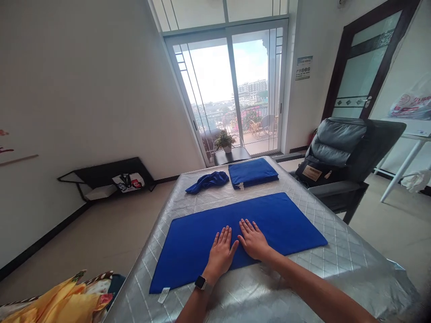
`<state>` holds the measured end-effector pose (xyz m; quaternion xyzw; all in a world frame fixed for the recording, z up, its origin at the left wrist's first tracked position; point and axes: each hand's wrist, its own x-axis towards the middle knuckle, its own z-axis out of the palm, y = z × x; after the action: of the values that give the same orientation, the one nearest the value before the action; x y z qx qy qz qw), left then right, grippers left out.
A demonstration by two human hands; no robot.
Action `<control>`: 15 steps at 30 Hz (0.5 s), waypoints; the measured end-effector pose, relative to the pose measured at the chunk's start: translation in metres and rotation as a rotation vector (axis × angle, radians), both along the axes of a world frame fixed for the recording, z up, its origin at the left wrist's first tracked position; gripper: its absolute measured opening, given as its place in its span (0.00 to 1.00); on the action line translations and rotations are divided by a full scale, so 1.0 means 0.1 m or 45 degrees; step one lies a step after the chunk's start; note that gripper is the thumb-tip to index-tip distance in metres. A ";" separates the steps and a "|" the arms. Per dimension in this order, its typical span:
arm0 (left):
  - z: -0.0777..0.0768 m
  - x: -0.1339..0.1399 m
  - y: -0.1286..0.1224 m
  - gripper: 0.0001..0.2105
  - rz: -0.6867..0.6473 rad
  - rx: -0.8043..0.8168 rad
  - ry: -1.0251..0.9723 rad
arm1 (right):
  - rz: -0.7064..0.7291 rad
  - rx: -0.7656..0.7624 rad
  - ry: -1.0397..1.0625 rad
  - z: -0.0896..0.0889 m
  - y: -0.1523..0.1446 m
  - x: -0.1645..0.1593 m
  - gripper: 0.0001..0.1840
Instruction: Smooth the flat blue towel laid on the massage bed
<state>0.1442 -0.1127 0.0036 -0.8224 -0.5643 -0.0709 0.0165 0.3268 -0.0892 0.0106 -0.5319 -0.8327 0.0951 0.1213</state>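
Note:
A blue cloth (269,220) lies spread flat as a rectangle on the table, a white tag (164,295) sticking out at its near left corner. My left hand (220,252) rests palm down on the cloth's middle, fingers stretched out, with a watch (200,282) on the wrist. Close beside it, my right hand (252,240) also presses flat on the cloth, its fingers extended. Beyond the spread cloth sit a neat stack of folded blue cloth (253,171) and, to its left, a crumpled blue cloth (208,181).
A quilted silver cover (182,202) lies over the table (256,296). To the right stands a dark armchair (340,143) with a black bag (316,172) on it. Yellow fabric (57,300) is heaped at lower left. A potted plant (226,141) stands past the far edge.

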 end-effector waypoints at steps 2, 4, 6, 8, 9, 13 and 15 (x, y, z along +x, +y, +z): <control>-0.01 -0.23 -0.05 0.32 0.050 -0.044 0.020 | -0.063 -0.008 -0.018 0.00 0.00 0.22 0.35; -0.05 -0.59 -0.15 0.32 0.127 -0.087 0.050 | -0.142 -0.011 -0.050 -0.01 0.00 0.55 0.35; -0.11 -1.08 -0.28 0.31 0.253 -0.110 0.099 | -0.229 -0.006 -0.082 -0.06 -0.01 0.98 0.35; -0.21 -1.62 -0.43 0.28 0.391 -0.082 0.172 | -0.332 0.008 -0.127 -0.12 -0.03 1.46 0.35; -0.26 -1.88 -0.51 0.26 0.443 -0.051 0.220 | -0.385 0.017 -0.151 -0.16 -0.05 1.68 0.36; -0.42 -2.48 -0.69 0.24 0.533 0.018 0.310 | -0.503 0.031 -0.209 -0.29 -0.06 2.25 0.38; -0.45 -2.53 -0.70 0.25 0.527 0.014 0.299 | -0.508 0.056 -0.214 -0.34 -0.05 2.33 0.38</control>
<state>-0.1087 -0.1824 -0.0418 -0.6915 -0.7147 0.0270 0.1009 0.5595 -0.0947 -0.0232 -0.6895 -0.7199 0.0064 0.0796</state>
